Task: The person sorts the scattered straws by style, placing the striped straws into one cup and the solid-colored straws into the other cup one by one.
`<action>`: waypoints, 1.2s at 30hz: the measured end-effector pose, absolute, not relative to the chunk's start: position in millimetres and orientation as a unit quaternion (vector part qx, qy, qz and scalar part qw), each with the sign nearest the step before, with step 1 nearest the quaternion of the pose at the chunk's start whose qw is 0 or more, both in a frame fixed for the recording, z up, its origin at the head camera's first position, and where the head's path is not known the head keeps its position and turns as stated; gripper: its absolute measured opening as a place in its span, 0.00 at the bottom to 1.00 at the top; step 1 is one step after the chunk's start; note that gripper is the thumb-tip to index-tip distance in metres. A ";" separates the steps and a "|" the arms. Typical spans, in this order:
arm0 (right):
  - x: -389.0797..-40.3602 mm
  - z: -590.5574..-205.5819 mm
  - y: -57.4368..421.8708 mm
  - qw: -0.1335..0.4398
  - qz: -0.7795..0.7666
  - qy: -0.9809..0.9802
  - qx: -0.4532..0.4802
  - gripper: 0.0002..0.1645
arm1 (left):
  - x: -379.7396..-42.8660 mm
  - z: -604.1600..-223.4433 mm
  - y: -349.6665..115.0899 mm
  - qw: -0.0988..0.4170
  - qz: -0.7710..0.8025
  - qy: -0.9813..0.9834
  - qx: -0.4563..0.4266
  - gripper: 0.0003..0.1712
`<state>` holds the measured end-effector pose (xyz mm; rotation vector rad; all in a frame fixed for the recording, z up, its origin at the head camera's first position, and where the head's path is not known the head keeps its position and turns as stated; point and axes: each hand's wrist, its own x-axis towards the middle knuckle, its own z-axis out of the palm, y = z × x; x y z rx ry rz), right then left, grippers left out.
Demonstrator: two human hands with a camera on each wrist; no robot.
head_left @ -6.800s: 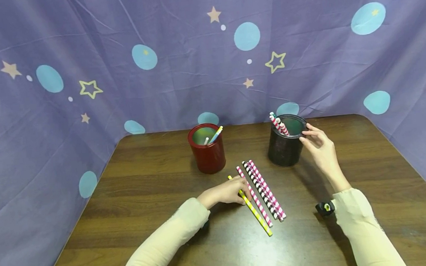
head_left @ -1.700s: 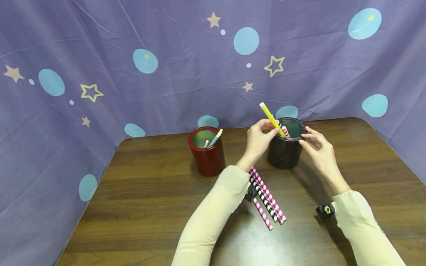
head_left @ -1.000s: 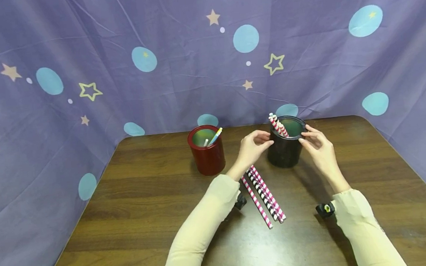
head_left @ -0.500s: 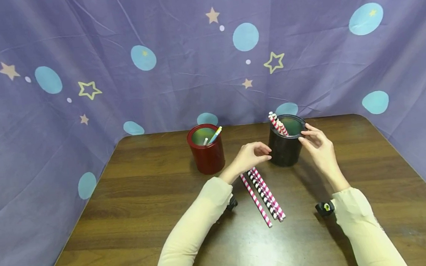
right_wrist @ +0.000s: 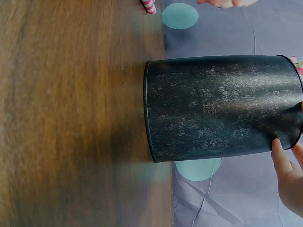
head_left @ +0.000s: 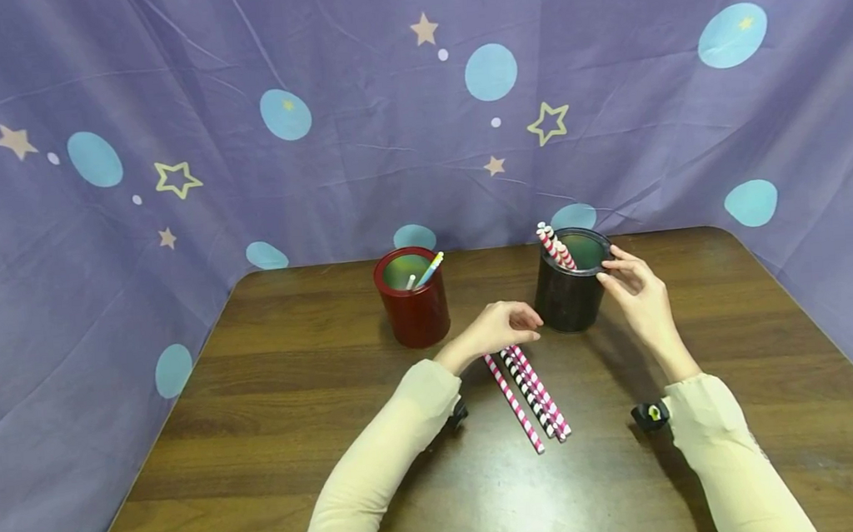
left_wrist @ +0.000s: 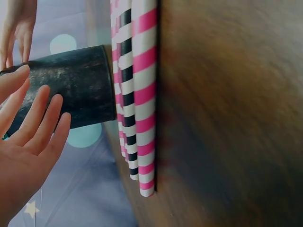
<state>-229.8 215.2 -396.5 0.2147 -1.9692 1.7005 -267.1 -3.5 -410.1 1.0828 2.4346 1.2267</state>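
Note:
Bare and relaxed, my left hand [head_left: 502, 325] hovers over the far ends of several striped paper straws on the table, fingers a little curved and holding nothing. A single pink-and-white straw [head_left: 514, 405] lies left of a black-and-white straw [head_left: 530, 396] and pink-and-white ones [head_left: 545, 390]. My right hand [head_left: 643, 299] grips the rim of the black can [head_left: 570, 300] from the right. In the right wrist view its thumb presses the can's outer wall. Red-and-white striped straws [head_left: 548, 244] lean out of the can's left side; their lower ends are hidden.
A dark red can [head_left: 417, 317] stands left of the black one, with a blue-and-yellow straw [head_left: 429, 271] and a short white-ended one [head_left: 411, 281] inside. The wooden table [head_left: 258, 413] meets a purple patterned cloth [head_left: 358, 154] behind.
Earlier my left hand carried a yellow striped straw from the table to the black can's mouth and let go. It has since come back down toward the straws. My right hand stays at the rim.

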 end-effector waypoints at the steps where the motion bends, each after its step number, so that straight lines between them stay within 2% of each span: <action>1: -229.9 -396.6 215.3 0.262 0.628 -0.728 0.079 0.14 | -266.6 -411.0 -3.7 0.109 0.412 0.825 0.370 0.12; 13: -230.1 -396.7 215.7 0.261 0.625 -0.731 0.077 0.14 | -266.0 -423.7 -5.6 0.128 0.312 0.849 0.407 0.12; 25: -229.0 -395.8 215.0 0.259 0.625 -0.733 0.074 0.14 | -265.0 -431.4 -8.4 0.159 0.292 0.830 0.449 0.12; 36: -229.0 -396.1 214.8 0.260 0.629 -0.729 0.076 0.14 | -264.2 -434.5 -6.0 0.157 0.228 0.850 0.448 0.13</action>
